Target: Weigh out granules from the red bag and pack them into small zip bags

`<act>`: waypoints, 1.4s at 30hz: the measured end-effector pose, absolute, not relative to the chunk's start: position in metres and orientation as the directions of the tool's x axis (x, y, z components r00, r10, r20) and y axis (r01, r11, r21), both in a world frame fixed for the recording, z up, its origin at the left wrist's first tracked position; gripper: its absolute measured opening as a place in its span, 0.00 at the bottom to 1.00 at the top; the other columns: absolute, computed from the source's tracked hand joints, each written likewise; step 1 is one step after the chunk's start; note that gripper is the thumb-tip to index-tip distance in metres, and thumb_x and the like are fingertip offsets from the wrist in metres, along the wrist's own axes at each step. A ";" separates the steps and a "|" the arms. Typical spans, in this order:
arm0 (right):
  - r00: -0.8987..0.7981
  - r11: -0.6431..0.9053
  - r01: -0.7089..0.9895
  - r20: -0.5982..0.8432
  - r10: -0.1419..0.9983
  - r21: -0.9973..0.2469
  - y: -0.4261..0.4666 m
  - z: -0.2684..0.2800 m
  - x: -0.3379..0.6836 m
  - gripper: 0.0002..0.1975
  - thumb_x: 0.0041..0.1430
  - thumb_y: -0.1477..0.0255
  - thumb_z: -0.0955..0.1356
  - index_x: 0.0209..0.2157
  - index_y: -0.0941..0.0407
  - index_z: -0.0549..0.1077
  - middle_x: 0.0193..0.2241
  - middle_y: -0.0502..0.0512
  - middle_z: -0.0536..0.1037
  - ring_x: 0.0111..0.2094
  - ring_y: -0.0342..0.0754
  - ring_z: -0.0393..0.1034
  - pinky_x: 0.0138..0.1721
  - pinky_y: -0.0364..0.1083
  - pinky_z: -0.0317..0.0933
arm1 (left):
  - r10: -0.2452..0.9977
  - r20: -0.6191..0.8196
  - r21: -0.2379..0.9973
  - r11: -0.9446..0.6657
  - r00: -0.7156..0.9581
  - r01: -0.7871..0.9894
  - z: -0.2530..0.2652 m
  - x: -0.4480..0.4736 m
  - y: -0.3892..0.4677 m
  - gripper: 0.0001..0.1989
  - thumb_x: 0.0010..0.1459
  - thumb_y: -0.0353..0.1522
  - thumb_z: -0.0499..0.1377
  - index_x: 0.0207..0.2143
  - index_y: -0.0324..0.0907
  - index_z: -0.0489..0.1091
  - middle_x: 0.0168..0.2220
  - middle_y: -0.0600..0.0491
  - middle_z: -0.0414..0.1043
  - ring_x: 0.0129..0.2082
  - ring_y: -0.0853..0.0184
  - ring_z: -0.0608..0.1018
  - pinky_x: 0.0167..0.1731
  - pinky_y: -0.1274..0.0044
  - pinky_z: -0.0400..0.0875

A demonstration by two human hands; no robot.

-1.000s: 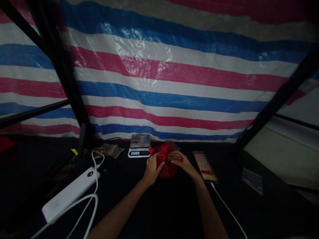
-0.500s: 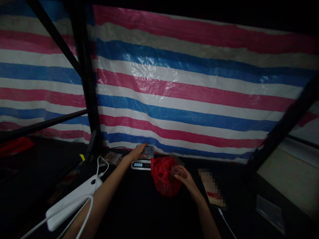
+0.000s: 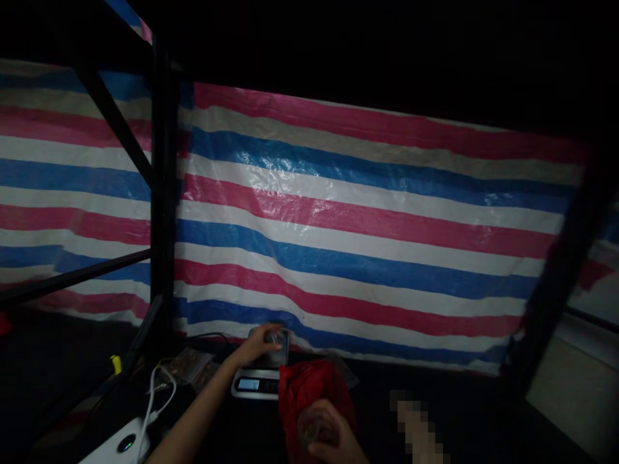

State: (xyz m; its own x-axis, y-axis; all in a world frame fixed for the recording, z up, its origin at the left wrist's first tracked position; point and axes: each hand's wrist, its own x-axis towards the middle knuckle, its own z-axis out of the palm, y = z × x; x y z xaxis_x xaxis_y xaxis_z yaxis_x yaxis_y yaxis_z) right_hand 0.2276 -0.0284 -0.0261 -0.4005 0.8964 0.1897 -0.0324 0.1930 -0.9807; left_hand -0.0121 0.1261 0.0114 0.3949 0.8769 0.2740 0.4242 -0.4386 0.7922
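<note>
Now left hand [image 3: 258, 345] is pinching a clear packet [image 3: 278, 339] on the scale [image 3: 255, 384] at 12 o'clock — right hand [image 3: 333, 438] is gripping the red bag [image 3: 309, 393]; the packet risks sliding off, the bag sagging open.

tarp [image 3: 367, 225]: red-blue-white stripes | bag [image 3: 309, 393]: red | scale [image 3: 256, 384]: white | frame [image 3: 162, 193]: black
</note>
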 end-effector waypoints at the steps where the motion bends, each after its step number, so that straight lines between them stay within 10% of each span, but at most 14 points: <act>1: -0.387 0.189 -0.029 0.185 0.903 -0.982 -0.030 -0.025 0.226 0.23 0.35 0.62 0.72 0.37 0.51 0.66 0.34 0.53 0.75 0.37 0.52 0.69 0.37 0.48 0.60 | 0.872 0.268 0.835 -0.422 0.409 0.352 0.017 -0.011 0.117 0.27 0.43 0.39 0.61 0.47 0.41 0.64 0.44 0.49 0.69 0.43 0.62 0.70 0.46 0.71 0.60; 10: -0.145 0.267 -0.003 0.264 0.953 -0.964 -0.032 -0.004 0.236 0.22 0.43 0.60 0.69 0.41 0.52 0.68 0.41 0.57 0.73 0.44 0.55 0.66 0.44 0.52 0.59 | 0.810 0.194 0.967 -0.065 0.554 -0.245 0.002 0.020 0.013 0.30 0.44 0.45 0.60 0.49 0.42 0.64 0.43 0.48 0.70 0.44 0.62 0.70 0.46 0.72 0.60; 42: -0.186 0.410 0.381 0.366 0.912 -0.828 -0.046 0.004 0.219 0.15 0.42 0.72 0.70 0.36 0.53 0.69 0.36 0.52 0.73 0.38 0.49 0.66 0.34 0.45 0.60 | 0.714 0.033 0.998 0.009 0.699 -0.056 -0.017 0.039 -0.006 0.20 0.40 0.36 0.64 0.37 0.36 0.69 0.30 0.55 0.69 0.28 0.73 0.68 0.29 0.82 0.60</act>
